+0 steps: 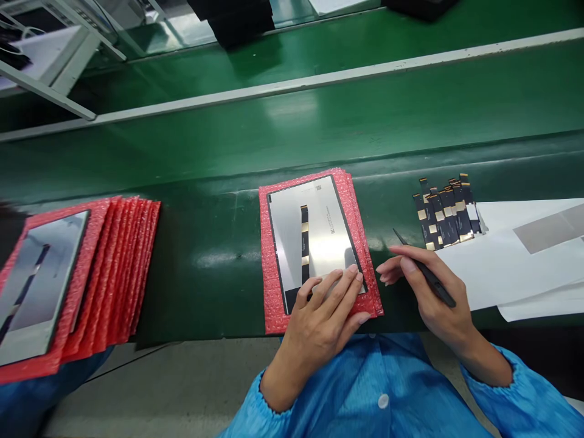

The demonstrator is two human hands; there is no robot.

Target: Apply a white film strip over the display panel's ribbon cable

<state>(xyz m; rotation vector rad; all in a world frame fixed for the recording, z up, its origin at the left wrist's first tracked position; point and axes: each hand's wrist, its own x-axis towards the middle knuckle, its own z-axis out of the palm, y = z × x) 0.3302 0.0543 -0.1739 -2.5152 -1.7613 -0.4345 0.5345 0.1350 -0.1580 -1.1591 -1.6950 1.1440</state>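
Observation:
A display panel (287,237), silvery with a dark rim, lies on pink bubble-wrap sheets (356,243) at the middle of the bench. Along its back runs a black flex cable (305,240) with gold patches. My left hand (326,307) rests flat over the panel's near end, fingers stretched and lying close together, hiding the cable's lower part. In my right hand (433,292), just right of the bubble wrap, is a pair of black tweezers (429,274), its thin tip pointing up and left. Several loose flex cables (444,213) lie beyond that hand.
White paper sheets (493,274) spread on the right, with a grey strip (554,228) on top. At the left stands a stack of red bubble-wrap sheets (123,261) bearing another panel (50,292). A pale rail (292,88) crosses the green bench (205,146) behind.

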